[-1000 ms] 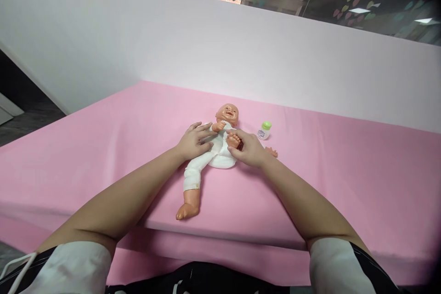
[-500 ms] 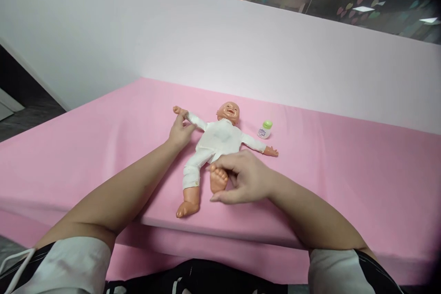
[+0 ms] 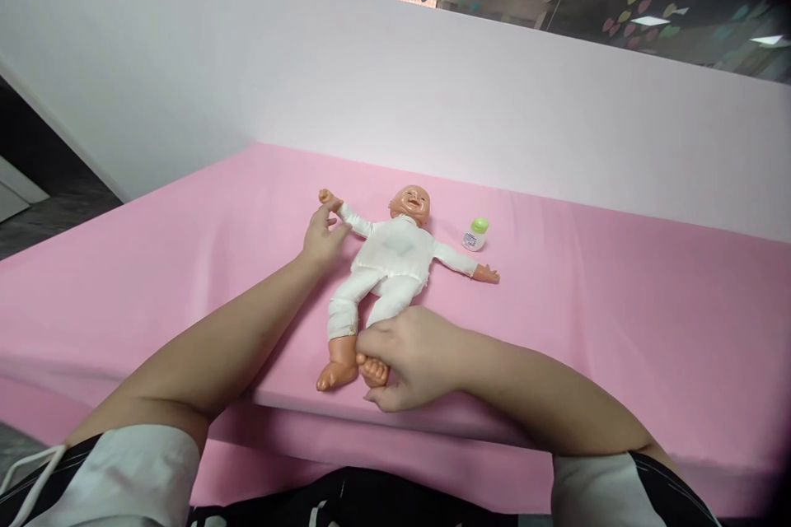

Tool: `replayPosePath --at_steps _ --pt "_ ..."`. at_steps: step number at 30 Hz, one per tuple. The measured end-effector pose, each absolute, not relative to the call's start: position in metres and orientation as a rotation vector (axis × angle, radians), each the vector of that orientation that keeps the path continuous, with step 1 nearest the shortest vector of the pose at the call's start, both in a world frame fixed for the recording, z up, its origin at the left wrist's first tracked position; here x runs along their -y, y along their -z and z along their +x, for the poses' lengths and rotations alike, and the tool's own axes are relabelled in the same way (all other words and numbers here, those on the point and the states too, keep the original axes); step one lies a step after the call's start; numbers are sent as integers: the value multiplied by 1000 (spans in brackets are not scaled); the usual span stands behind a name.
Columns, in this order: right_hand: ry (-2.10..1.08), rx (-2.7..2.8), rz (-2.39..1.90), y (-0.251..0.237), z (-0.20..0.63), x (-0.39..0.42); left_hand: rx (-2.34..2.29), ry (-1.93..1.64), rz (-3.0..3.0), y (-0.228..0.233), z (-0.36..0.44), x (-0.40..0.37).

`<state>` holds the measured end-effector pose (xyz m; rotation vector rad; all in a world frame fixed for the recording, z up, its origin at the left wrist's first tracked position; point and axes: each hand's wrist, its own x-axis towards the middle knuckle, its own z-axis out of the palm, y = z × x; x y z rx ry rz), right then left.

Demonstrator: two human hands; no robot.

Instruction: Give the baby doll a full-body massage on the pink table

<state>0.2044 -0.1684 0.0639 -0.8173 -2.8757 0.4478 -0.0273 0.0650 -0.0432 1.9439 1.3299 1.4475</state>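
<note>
A baby doll point(image 3: 400, 247) with a white cloth body lies on its back on the pink-covered table, head toward the wall. The fingers of my left hand point(image 3: 325, 237) are round the doll's arm at the left, close to its small fist point(image 3: 325, 196). My right hand point(image 3: 417, 354) is closed round the doll's lower leg at the right, and the toes of that foot point(image 3: 373, 370) show between thumb and fingers. Beside it the doll's other foot point(image 3: 337, 376) lies free on the cover. The other arm point(image 3: 454, 255) stretches out to the right.
A small bottle with a green cap point(image 3: 475, 235) stands right of the doll's head. The pink cover point(image 3: 618, 329) spreads over the table and hangs down its front edge. A white partition point(image 3: 395, 82) rises behind, with dark glass above it.
My right hand has brought the doll's raised leg down toward the table's front edge, and the leg now lies straighter. My left hand has hardly moved.
</note>
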Motion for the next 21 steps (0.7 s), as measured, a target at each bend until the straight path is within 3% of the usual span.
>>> replayPosePath --at_steps 7,11,16,21 --pt "-370 2393 -930 -104 250 141 -1038 -1282 2471 18 2 -22" --pt "-214 2102 -1052 -80 268 98 -928 -1089 2594 20 9 -21" --pt "-281 2052 -1121 -40 275 63 -966 -1044 2577 20 7 -22" --pt "-202 2134 -1070 -48 274 71 -982 -1134 2467 18 4 -21"
